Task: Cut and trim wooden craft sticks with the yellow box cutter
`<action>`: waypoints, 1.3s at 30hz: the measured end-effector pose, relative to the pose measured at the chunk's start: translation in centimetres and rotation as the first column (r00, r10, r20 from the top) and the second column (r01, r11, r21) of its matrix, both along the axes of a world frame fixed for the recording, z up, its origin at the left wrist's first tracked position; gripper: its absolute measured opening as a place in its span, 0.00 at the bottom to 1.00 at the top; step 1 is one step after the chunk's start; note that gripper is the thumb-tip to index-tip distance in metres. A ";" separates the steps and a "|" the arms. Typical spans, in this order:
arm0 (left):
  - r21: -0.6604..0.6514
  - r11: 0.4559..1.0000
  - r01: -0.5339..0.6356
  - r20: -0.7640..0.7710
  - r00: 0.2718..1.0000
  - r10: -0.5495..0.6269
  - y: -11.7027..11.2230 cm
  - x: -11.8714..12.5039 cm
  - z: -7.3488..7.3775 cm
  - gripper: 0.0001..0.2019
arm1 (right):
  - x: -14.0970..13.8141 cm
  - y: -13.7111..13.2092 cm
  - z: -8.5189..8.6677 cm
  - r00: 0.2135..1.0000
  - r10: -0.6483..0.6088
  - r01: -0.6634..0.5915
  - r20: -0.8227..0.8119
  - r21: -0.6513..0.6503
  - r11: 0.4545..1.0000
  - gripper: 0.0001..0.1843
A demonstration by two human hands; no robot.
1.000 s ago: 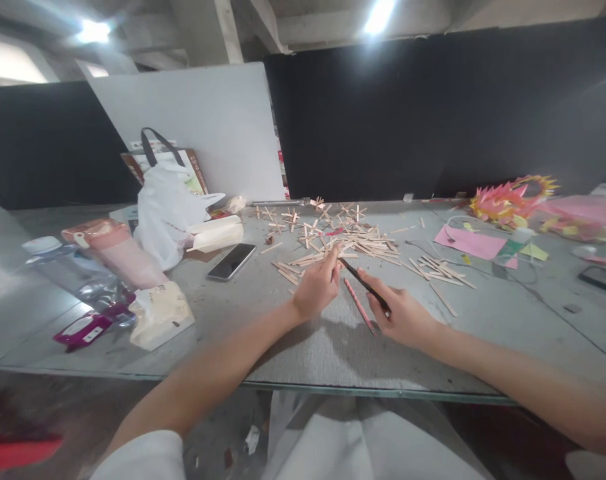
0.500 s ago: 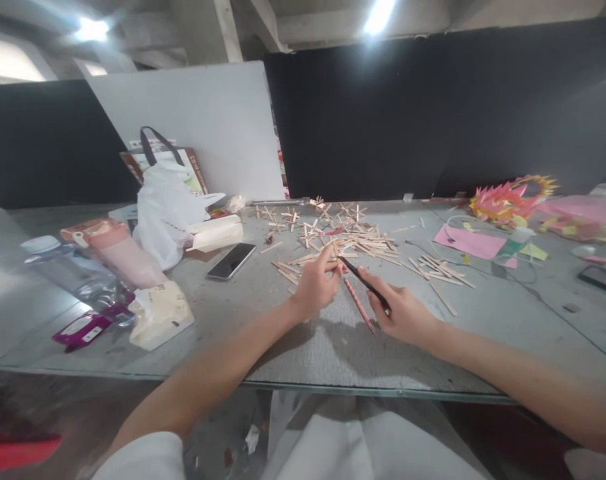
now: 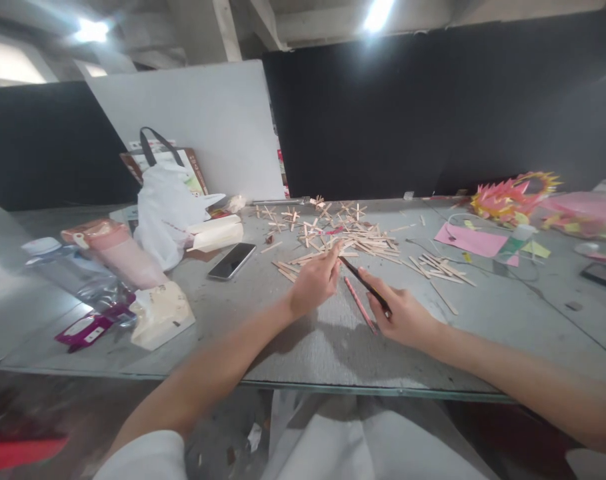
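Observation:
My left hand (image 3: 315, 283) is closed in a pinch above the table, with its fingertips pointing away from me. A thin wooden stick (image 3: 341, 257) appears to be between those fingers, mostly hidden by them. My right hand (image 3: 405, 313) grips a slim black tool (image 3: 365, 285), whose kind I cannot make out. Its tip reaches the fingertips of my left hand. Below the tool lies a pink patterned pencil-like rod (image 3: 359, 304). Just beyond my hands spreads a heap of loose wooden sticks (image 3: 373, 243), and behind it stand several crossed-stick pieces (image 3: 310, 233).
On the left are a phone (image 3: 231, 260), a tissue pack (image 3: 165, 317), a pink bottle (image 3: 115, 250), a clear bottle (image 3: 73, 267) and a white bag (image 3: 163, 213). More sticks (image 3: 440, 268), pink paper (image 3: 470, 240) and a paper dragon (image 3: 505, 200) lie right. Boards rise behind.
My left hand has turned slightly and its fingers have straightened, covering more of the stick. My right hand and the black tool have barely moved.

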State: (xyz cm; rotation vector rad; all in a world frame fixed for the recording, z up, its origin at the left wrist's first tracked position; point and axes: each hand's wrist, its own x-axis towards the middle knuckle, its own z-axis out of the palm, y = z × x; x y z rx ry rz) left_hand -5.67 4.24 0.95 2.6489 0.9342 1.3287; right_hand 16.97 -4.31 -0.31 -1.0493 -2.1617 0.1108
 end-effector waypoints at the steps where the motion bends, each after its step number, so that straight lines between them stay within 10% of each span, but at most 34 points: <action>1: 0.030 1.000 0.008 -0.028 1.000 -0.007 0.1 -0.1 0.1 0.27 | 0.0 0.0 0.1 1.000 -0.002 0.002 0.001 -0.003 1.000 0.28; 21: -0.249 0.968 -0.043 0.138 0.987 0.080 1.3 0.9 -1.7 0.34 | 0.3 1.3 -0.5 0.995 -0.064 0.072 0.080 -0.100 0.992 0.30; 29: -0.317 0.945 -0.079 0.194 0.970 0.146 0.1 1.3 -0.4 0.18 | 0.4 1.1 0.1 0.995 -0.068 0.074 0.072 -0.078 0.994 0.29; 39: -0.465 0.854 0.233 0.351 0.934 -0.064 0.6 1.5 -0.9 0.13 | 0.5 1.1 0.1 0.994 -0.073 0.081 0.086 -0.083 0.993 0.29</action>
